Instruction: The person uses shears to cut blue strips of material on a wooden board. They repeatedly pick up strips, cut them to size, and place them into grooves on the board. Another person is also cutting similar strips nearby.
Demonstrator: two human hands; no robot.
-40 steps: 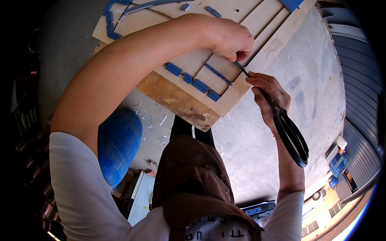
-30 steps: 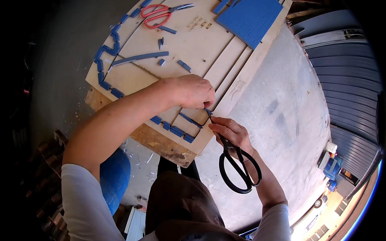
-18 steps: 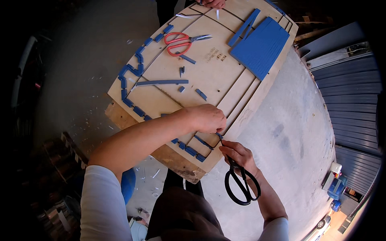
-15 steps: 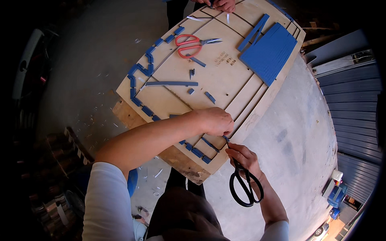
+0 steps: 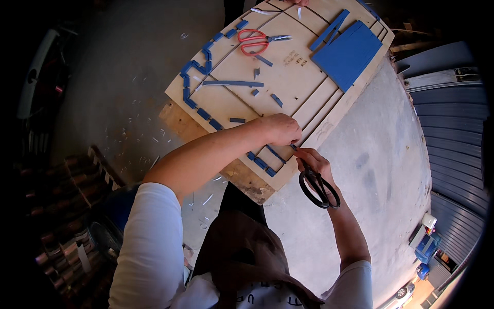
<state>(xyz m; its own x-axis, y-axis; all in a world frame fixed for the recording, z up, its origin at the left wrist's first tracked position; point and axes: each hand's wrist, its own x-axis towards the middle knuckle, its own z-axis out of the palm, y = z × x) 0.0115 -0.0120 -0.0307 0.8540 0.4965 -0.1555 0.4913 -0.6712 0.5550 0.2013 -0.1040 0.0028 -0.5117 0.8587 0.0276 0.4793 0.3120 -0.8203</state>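
Note:
A pale wooden board (image 5: 288,92) with dark thin blade lines set in it lies before me, blue foam pieces stuck along its lines. My left hand (image 5: 282,130) is closed in a pinch low over the board's right edge, on what looks like a small blue foam strip (image 5: 294,147); its fingertips are partly hidden. Just beside it, my right hand (image 5: 315,161) grips black-handled scissors (image 5: 320,191), the loops hanging toward me. The scissors' blades are hidden by my fingers. Thumb and forefinger of this hand come right up to the strip.
Red-handled scissors (image 5: 253,43) lie on the board among loose blue foam bits (image 5: 277,99) and a long foam strip (image 5: 232,83). A large blue foam sheet (image 5: 347,55) covers the far right. Another person's hand (image 5: 298,2) shows at the top edge. Scraps litter the concrete floor (image 5: 128,103).
The whole view has shifted, so the board sits higher in the picture. Both hands stay together at the board's edge; the black scissors' handles have swung somewhat. The other person's hand has mostly left view.

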